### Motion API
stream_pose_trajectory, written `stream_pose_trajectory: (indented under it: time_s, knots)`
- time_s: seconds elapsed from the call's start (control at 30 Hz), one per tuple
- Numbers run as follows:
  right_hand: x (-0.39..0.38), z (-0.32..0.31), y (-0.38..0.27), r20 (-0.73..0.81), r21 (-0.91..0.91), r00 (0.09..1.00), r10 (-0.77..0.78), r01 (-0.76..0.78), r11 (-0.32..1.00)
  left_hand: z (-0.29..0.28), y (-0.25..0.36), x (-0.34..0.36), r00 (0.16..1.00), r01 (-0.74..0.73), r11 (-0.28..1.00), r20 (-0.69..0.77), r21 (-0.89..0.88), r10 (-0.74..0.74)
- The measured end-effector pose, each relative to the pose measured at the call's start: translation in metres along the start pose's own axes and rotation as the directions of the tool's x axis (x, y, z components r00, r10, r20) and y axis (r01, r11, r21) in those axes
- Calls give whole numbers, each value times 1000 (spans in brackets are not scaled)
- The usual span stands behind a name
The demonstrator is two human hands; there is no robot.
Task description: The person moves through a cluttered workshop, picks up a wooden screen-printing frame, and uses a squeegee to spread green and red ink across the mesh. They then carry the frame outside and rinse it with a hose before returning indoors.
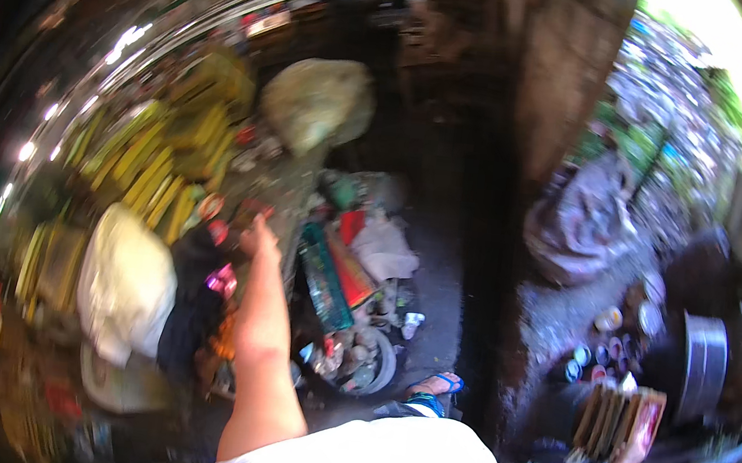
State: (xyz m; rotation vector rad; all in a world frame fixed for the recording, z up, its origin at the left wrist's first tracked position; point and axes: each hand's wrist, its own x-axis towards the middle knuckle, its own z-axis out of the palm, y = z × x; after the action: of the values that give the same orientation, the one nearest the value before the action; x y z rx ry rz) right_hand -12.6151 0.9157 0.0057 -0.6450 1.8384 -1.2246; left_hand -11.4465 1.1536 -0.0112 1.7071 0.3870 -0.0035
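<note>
My left arm stretches forward, and my left hand is blurred by motion, so its fingers cannot be told apart. A small reddish thing shows at its tips; whether the hand holds it is unclear. Close by on the left are a dark cloth-like heap and a shiny pink piece. Low on the right, my right hand grips the edge of a brown slatted stack, which looks like cardboard and has a pinkish-red side.
Yellow slab-like stacks and a white sack stand at left. Ahead lie a filled pale bag, a green box and a tub of scraps. A greyish sack, several cans and a metal pot are at right.
</note>
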Motion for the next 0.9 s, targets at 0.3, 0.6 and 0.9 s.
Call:
stream_pose_trajectory:
  time_s: [0.3,0.6,0.9]
  knots:
    - [-63,94,-8,-422,-242,906,25,-139,960,200,-152,-286,502,-446,884,858,144,113]
    - [-35,50,3,30,-965,931,-363,121,231,133,-192,-803,-722,-217,945,611,245,-324]
    - [-81,49,-25,-129,-912,940,-316,13,411,145,-219,-1047,-529,-759,351,834,-548,158]
